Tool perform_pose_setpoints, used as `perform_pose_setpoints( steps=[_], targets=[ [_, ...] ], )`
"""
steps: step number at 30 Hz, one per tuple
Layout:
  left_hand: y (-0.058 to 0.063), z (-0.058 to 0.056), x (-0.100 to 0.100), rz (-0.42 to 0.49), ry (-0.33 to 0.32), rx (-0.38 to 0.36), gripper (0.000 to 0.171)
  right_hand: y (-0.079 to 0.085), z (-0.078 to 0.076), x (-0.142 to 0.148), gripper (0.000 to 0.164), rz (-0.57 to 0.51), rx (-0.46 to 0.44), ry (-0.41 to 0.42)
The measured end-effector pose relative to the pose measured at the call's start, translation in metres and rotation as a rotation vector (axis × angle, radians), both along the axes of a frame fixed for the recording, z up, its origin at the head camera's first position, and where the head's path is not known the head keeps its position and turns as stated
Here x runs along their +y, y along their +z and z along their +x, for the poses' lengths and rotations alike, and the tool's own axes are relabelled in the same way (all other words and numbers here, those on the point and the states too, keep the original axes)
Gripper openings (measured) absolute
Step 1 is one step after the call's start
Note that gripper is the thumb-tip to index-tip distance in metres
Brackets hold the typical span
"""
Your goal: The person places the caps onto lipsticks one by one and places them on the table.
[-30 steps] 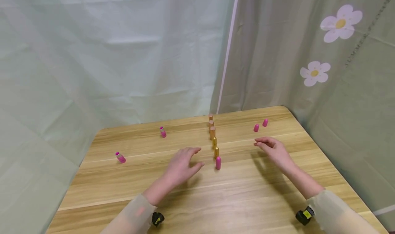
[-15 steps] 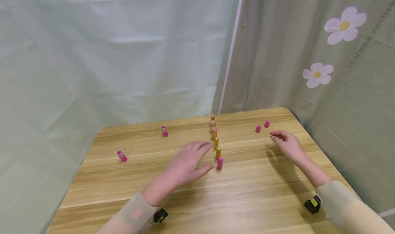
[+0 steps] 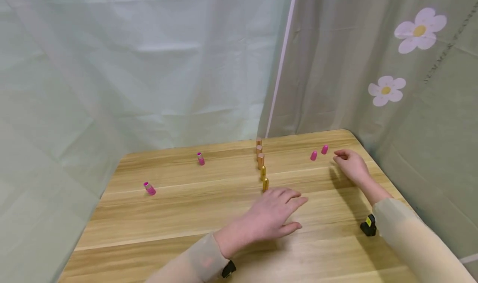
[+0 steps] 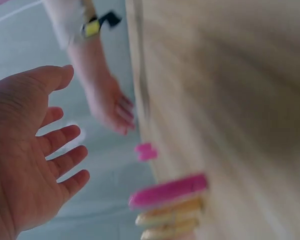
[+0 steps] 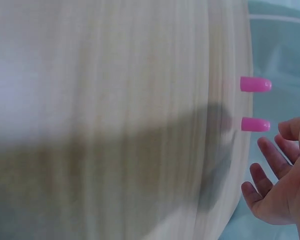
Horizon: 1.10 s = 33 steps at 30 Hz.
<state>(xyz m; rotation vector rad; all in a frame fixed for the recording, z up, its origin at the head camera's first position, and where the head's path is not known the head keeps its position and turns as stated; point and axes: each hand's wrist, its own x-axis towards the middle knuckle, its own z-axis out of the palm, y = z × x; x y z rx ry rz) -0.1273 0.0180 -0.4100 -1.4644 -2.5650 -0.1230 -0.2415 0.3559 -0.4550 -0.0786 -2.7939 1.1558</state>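
My left hand is over the front of a row of small tubes, fingers spread and nothing held. It hides the pink bullet-shaped tube, probably a lipstick, in the head view; the left wrist view shows that tube upright beside two gold ones. My right hand hovers at the table's right side with fingers loosely bent, holding nothing. Just left of its fingertips stand two small pink caps, the nearer-to-hand cap and the other cap. In the right wrist view, the fingers are apart from both caps.
Behind the gold tubes, three copper-coloured tubes continue the row toward the back edge. Two pink lipstick bases with silver collars stand on the left, one nearer and one farther. A curtain hangs around the wooden table.
My left hand has moved right, from left of the row to across its front, now covering the pink tube. My right hand has shifted right and away from me, staying without a thing.
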Motion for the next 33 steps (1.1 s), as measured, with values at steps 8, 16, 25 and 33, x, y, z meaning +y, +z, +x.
perform_pose_setpoints(
  steps=[8,16,25,33],
  targets=[
    [-0.024,0.005,0.034,-0.051,0.024,-0.056,0.066,-0.002,-0.024,0.000,0.050,0.042,-0.081,-0.012],
    [-0.039,0.002,0.045,-0.044,0.095,-0.128,0.064,-0.007,-0.040,-0.002,0.052,0.100,-0.113,-0.049],
    [-0.047,0.003,0.050,-0.065,0.126,-0.132,0.062,-0.014,-0.057,-0.004,0.057,0.130,-0.126,-0.052],
    [-0.051,0.002,0.047,-0.057,0.131,-0.140,0.061,-0.015,-0.060,-0.010,0.047,0.095,-0.130,-0.072]
  ],
)
